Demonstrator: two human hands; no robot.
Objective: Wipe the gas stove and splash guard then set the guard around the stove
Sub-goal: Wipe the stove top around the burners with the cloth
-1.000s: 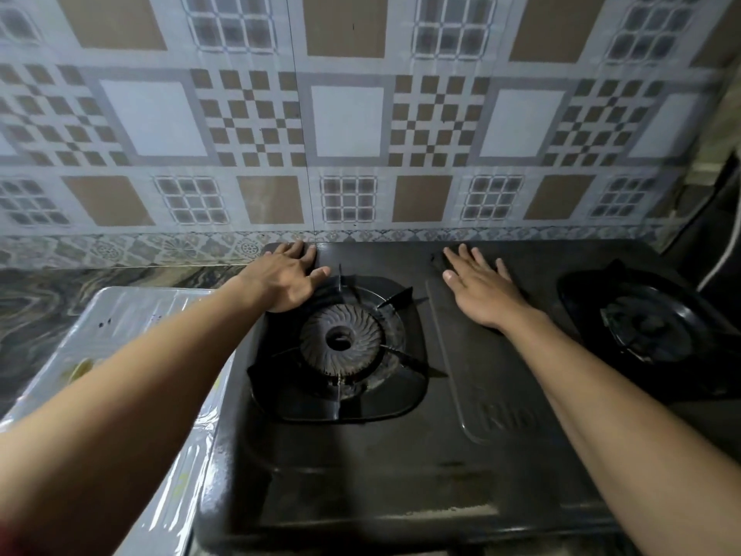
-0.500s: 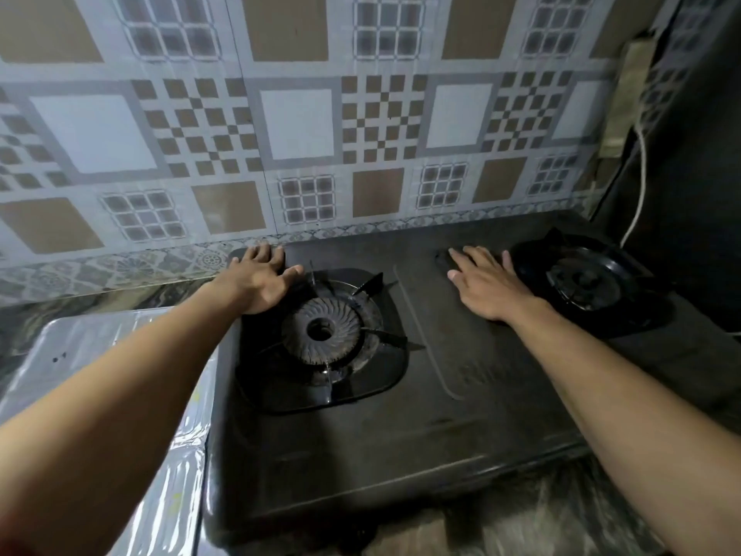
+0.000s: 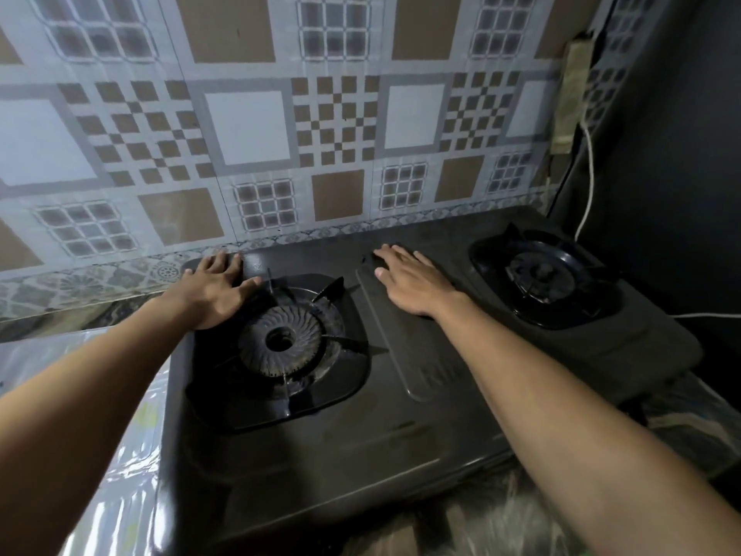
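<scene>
A black two-burner gas stove (image 3: 361, 443) sits on the counter against the tiled wall. My left hand (image 3: 216, 292) lies flat on its back left corner, just behind the left burner (image 3: 280, 341). Flat on the stove's middle panel rests my right hand (image 3: 409, 284), fingers pointing at the wall, with the right burner (image 3: 541, 274) to its right. Both hands hold nothing. A shiny foil splash guard (image 3: 116, 475) lies flat on the counter to the left of the stove, partly under my left forearm.
The patterned tile wall (image 3: 280, 126) stands directly behind the stove. A dark wall (image 3: 673, 154) closes the right side, with a white cable (image 3: 587, 182) hanging down it. Marbled countertop (image 3: 501, 527) shows in front of the stove.
The view has swung left and tilted, so the stove and right burner sit further left in frame. Both hands stay flat on the stove in the same spots.
</scene>
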